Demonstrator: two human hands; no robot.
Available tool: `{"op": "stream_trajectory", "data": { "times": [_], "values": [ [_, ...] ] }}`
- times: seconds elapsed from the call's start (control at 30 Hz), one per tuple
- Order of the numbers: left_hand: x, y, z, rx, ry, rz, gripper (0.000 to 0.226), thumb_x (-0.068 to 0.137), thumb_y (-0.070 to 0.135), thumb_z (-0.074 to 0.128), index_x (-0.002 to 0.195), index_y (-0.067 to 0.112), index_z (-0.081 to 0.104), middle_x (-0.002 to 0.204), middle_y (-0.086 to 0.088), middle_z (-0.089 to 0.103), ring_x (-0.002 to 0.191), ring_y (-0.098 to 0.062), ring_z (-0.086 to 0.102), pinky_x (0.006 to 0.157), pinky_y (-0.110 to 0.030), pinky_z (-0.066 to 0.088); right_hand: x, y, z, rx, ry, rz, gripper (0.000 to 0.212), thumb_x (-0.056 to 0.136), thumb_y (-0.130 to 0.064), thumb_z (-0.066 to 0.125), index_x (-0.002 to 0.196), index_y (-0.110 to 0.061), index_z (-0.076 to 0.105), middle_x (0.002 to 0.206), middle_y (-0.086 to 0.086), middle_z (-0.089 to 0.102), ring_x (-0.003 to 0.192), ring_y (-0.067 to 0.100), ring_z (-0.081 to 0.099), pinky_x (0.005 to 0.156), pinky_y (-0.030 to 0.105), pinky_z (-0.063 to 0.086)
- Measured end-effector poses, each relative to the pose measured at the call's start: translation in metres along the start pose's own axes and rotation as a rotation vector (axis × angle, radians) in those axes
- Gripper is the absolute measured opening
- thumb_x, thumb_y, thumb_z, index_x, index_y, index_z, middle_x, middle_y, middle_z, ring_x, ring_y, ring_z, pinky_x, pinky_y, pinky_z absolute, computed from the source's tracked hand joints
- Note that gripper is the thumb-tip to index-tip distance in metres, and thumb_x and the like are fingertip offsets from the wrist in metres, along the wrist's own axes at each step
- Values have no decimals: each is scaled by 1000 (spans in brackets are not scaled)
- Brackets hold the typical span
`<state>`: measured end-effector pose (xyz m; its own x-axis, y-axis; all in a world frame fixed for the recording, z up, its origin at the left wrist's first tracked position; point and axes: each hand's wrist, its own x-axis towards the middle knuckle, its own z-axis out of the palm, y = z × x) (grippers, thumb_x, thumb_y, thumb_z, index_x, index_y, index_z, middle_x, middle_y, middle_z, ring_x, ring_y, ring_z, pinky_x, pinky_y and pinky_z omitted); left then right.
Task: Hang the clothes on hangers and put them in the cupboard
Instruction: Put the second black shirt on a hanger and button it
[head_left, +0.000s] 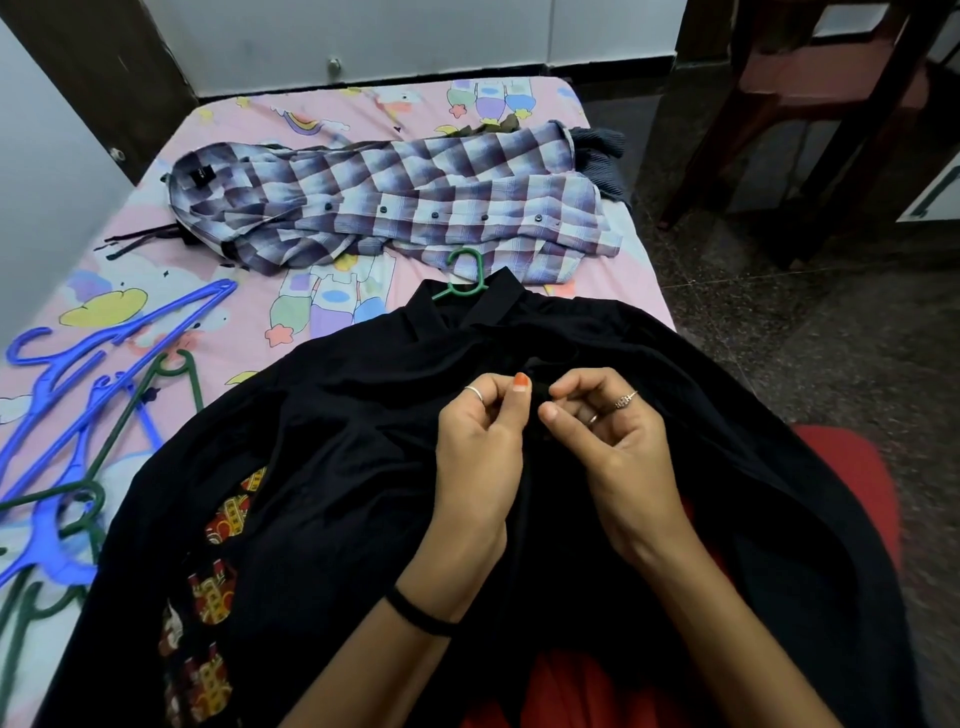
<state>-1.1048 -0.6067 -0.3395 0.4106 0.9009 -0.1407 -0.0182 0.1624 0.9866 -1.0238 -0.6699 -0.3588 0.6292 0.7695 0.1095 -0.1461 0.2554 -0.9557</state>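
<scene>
At the left edge of the bed (249, 332), blue and green hangers (78, 395) lie in a loose pile. A checked shirt (395, 208) lies spread at the far side. Nearer, a black shirt (337, 467) drapes over a green hanger (464, 275) whose hook pokes out of the collar. The left hand (480, 441) and right hand (608, 436), fingers curled, pinch the black fabric at its front placket.

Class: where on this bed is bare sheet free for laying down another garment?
Bare pink cartoon-print bedsheet lies between checked purple shirt and black shirt, and along the head end. The left edge is crowded with blue and green plastic hangers.
</scene>
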Motion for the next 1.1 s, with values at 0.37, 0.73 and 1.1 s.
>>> {"op": "stream_trajectory", "data": {
  "times": [0.37,0.73,1.1],
  "values": [
    [4,-10,-5,223,-31,146,55,86,58,45,81,6,63,75,-14,67,76,-35,64,77,-51,54,-2,5,2,-544,92,-127,29,80,-14,77,104,-22,63,97,-4,65,88,9,63,79,16,50],
    [3,-11,-9,265,-61,162,7,88,13,68,90,20,68,82,4,70,77,-7,69,72,-16,53,4,1,-3,-543,125,-68,10,90,-9,64,89,-17,69,81,-11,70,78,-3,64,73,10,46],
    [-1,-14,-5,362,-70,252,8,89,16,67,92,23,67,88,5,68,79,-8,65,72,-17,52,9,-7,-8,34,75,303,19,86,-5,62,75,-21,60,61,-4,51,55,6,46,51,16,38]
  ]
}}
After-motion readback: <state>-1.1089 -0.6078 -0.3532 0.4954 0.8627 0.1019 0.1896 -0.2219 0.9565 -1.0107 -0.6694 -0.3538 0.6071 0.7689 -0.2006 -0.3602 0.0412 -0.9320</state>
